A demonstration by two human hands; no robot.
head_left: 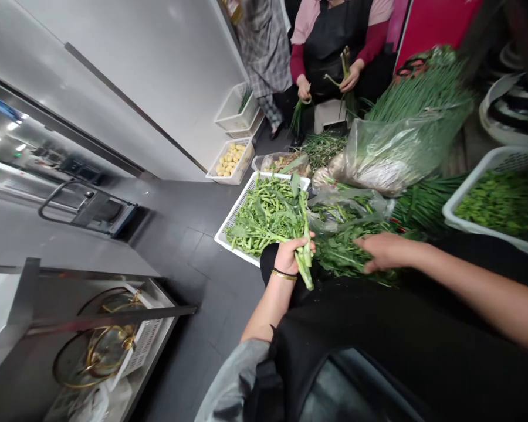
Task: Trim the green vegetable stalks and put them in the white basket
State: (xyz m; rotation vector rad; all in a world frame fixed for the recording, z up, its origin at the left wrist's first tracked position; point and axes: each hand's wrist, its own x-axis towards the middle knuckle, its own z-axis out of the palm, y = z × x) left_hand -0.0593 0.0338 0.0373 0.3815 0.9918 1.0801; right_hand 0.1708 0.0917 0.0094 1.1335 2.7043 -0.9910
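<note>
My left hand is closed round a few thick green vegetable stalks, their cut ends pointing down toward my lap. Just beyond it is a white basket full of trimmed green stalks and leaves, and the tops of the held stalks lie over its near right side. My right hand is above a heap of loose leafy greens, thumb and fingers apart, with no stalk visible in it. Behind this heap lies an opened clear plastic bag with more greens inside.
Across from me a person holds long green stalks in both hands. A big bag of chives stands right of centre. A basket of chopped greens is at right. Potatoes fill a crate by the wall; a trolley stands left.
</note>
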